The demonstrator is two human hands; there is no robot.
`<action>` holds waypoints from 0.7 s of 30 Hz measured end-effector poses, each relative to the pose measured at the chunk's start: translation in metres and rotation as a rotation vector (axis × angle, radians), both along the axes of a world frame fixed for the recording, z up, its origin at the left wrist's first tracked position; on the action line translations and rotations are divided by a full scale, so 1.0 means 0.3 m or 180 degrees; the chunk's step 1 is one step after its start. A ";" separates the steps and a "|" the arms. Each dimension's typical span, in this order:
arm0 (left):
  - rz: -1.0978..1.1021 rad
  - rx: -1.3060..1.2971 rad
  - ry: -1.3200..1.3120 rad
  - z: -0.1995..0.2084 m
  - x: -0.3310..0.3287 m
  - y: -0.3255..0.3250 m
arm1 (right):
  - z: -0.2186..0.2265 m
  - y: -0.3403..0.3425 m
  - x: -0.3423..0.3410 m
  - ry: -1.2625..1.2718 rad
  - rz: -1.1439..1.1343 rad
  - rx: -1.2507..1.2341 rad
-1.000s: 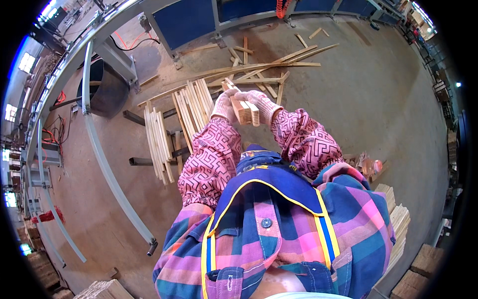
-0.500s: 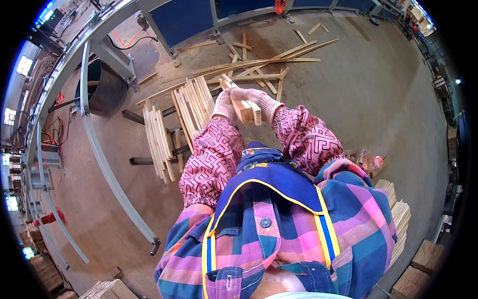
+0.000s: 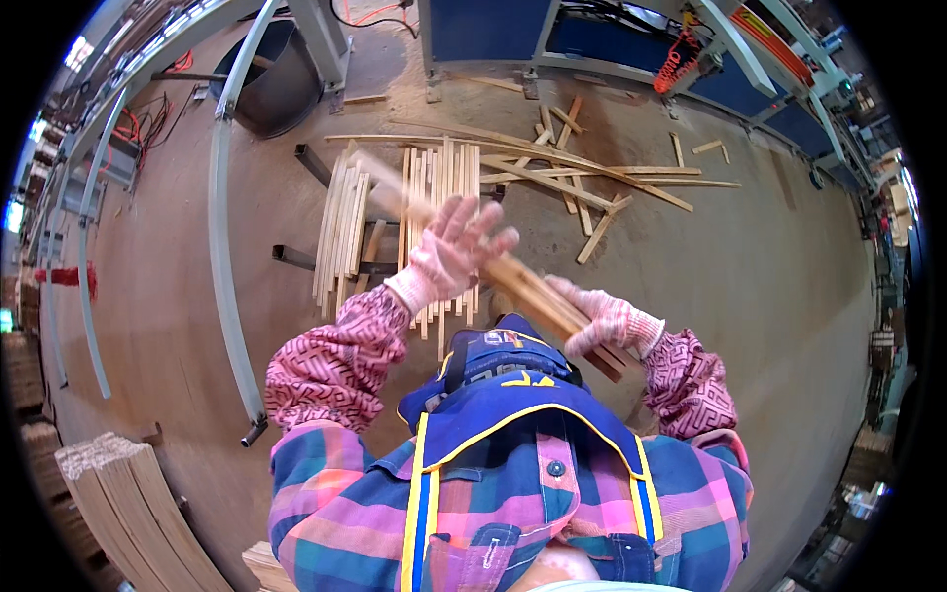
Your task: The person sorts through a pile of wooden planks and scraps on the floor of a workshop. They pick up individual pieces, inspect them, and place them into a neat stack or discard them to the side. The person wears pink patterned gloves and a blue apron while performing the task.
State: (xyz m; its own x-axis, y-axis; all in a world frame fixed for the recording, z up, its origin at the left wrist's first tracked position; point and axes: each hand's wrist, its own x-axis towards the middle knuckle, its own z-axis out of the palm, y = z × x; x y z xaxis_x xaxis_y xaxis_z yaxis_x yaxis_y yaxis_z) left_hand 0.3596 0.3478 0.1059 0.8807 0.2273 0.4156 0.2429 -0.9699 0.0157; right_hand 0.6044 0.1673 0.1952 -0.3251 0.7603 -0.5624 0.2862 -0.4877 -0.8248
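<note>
A few pale wooden strips (image 3: pixel 533 292) run slantwise in front of me, smeared by motion toward their far left end. My right hand (image 3: pixel 610 321), in a whitish knitted glove, closes around them near their lower right end. The gloved left hand (image 3: pixel 454 249) lies over their middle with its fingers spread; whether the palm touches the wood I cannot tell. Just beyond, a row of strips (image 3: pixel 449 178) and a second row (image 3: pixel 341 222) rest on dark metal bars (image 3: pixel 293 257).
Loose strips (image 3: pixel 582 183) lie crisscrossed on the floor farther off. A dark tub (image 3: pixel 271 84) and a curved grey rail (image 3: pixel 219 247) stand at the left. Blue machine panels (image 3: pixel 483 35) line the back. Stacked timber (image 3: pixel 123 503) sits at the lower left.
My hands have moved apart; the left has opened its fingers. The held strips have swung to a slant, coming nearer on the right. My view has shifted, so the strip rows appear farther right.
</note>
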 end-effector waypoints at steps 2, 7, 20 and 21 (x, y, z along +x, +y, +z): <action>-0.0303 -0.0776 0.0849 0.017 -0.064 -0.027 | 0.054 0.090 -0.020 -0.0353 0.0923 -0.0233; 0.1323 -0.2097 0.1034 -0.101 -0.305 -0.170 | -0.185 0.324 0.141 0.0109 -0.0892 -0.0081; 0.5467 -0.4097 0.1774 -0.742 -0.239 0.476 | -1.330 0.538 -0.127 -0.1645 -0.0925 -0.0822; 0.5467 -0.4183 0.1851 -0.787 -0.212 0.507 | -1.362 0.546 -0.142 -0.1703 -0.0819 -0.0792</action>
